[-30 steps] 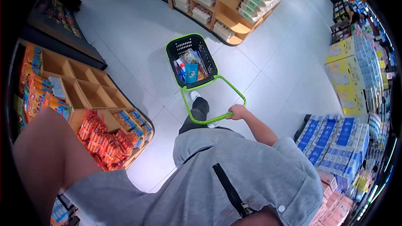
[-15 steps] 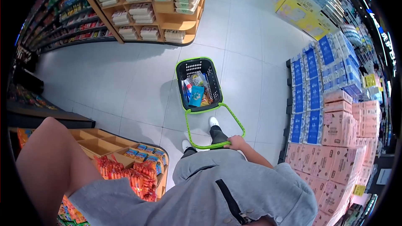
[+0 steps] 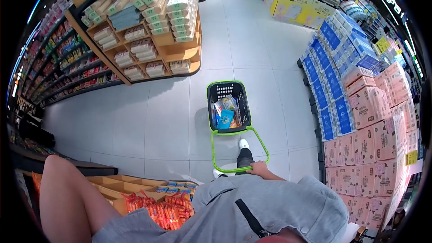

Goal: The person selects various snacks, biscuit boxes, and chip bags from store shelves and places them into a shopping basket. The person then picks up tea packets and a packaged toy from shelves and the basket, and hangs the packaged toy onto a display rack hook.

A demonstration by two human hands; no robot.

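Observation:
My right hand [image 3: 258, 168] is closed around the bright green handle [image 3: 215, 155] of a black shopping basket [image 3: 246, 108] with a green rim. On the floor ahead of my feet stands the basket, its handle tilted back towards me. Inside lie a teal packet [image 3: 226, 119], a clear-and-grey package [image 3: 230, 103] and other small packaged goods that I cannot make out. My left arm [image 3: 67, 198] is bent at the lower left, and its hand is out of view.
Wooden shelves [image 3: 168, 53] with stacked packages stand ahead left. Blue-and-white packs [image 3: 320, 74] and pink cartons [image 3: 360, 148] are piled along the right. Beside me at lower left is a wooden bin display with red-orange packets [image 3: 164, 213]. Yellow cartons [image 3: 290, 6] stand farther ahead.
The view has tilted up, showing more of the aisle. The basket and my right hand sit lower and further right in the picture. My grip on the handle is unchanged.

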